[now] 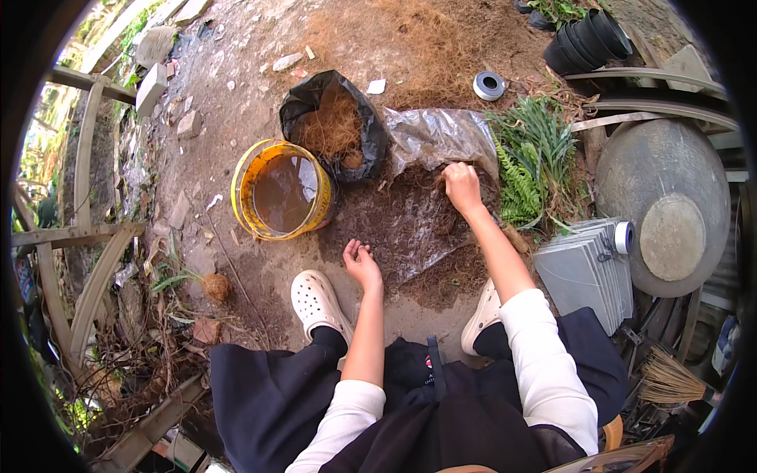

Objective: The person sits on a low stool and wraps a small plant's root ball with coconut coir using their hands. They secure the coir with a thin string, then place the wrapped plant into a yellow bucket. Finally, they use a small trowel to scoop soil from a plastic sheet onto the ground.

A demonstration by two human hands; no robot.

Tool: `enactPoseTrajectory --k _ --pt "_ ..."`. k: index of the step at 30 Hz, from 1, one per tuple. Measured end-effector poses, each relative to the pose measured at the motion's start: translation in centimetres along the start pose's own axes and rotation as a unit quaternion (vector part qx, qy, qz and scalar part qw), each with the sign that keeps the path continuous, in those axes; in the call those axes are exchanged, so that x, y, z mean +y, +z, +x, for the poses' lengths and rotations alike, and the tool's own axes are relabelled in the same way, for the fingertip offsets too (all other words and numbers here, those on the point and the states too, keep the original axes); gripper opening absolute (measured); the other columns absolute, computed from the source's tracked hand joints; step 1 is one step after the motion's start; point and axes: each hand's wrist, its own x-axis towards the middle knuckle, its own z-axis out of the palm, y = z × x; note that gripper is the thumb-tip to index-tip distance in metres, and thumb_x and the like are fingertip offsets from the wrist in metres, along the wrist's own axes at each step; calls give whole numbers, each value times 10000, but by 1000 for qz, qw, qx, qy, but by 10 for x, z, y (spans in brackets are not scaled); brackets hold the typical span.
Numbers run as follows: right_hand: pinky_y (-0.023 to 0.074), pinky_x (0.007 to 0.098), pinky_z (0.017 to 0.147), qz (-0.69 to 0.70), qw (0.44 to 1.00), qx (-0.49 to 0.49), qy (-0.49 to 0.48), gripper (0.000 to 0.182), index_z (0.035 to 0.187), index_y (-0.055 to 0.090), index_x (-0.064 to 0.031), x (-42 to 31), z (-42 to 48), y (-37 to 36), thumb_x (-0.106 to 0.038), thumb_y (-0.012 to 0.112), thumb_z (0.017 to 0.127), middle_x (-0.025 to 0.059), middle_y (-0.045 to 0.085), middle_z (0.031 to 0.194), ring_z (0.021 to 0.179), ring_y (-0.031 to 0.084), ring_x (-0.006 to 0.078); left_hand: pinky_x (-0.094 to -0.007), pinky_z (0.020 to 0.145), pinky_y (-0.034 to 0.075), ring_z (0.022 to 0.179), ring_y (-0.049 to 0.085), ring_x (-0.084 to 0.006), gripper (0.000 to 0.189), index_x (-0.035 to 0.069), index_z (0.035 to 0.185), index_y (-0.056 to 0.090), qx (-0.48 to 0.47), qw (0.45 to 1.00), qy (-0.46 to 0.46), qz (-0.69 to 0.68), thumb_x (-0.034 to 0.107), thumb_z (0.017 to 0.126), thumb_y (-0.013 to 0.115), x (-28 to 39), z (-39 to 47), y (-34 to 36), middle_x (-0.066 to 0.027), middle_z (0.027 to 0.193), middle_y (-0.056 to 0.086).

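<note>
My right hand (pixel 463 186) is over the near edge of a crumpled clear plastic bag (pixel 440 133), its fingertips pinched on a tuft of dark brown fibre (pixel 439 179). More damp fibre and soil (pixel 378 219) lie spread below it on plastic. My left hand (pixel 362 263) hovers over the near left edge of this spread, palm up, fingers loosely curled and nothing visible in them. Left of the spread stands a yellow bucket (pixel 241 204) of murky brown water. Touching it, a black plastic bag (pixel 298 106) gapes around coconut fibre (pixel 331 127).
Green plants (pixel 532 154) lie right of the plastic. Rolls of tape (pixel 489 86), grey panels (pixel 582 272), a large upturned grey pot (pixel 662 177), a broom (pixel 671 375) and black nursery pots (pixel 588 44) are farther right. A sprouting coconut (pixel 216 287) and wooden frames (pixel 89 165) stand left.
</note>
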Motion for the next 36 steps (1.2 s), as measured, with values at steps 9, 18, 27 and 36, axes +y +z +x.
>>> enactPoseTrajectory --k 9,18,27,36 --pt "470 214 696 478 831 192 209 133 912 638 -13 41 24 -100 35 611 791 34 645 846 748 585 82 -229 648 450 807 569 -114 258 42 1137 467 -20 1000 1 -14 44 879 476 1 -4 8 -61 1067 533" --pt "499 252 594 510 790 -145 309 199 937 581 5 37 21 -99 -3 647 750 66 642 792 676 612 130 -224 648 450 812 567 -119 266 39 1142 463 -25 999 3 -23 49 877 476 2 -3 7 -62 1060 528" --pt "485 351 748 205 970 -112 73 289 813 602 -57 6 209 -142 -157 766 597 131 648 866 860 621 265 -234 657 457 806 573 -116 268 47 1137 471 -31 999 1 -11 47 870 485 3 -2 15 -65 1073 538" --pt "438 389 904 42 997 -18 58 396 1129 544 -37 -36 280 -204 -57 564 734 163 465 1226 1078 508 336 -215 631 452 799 570 -107 272 42 1148 463 -42 999 -11 -27 61 878 490 6 3 17 -66 1072 541"
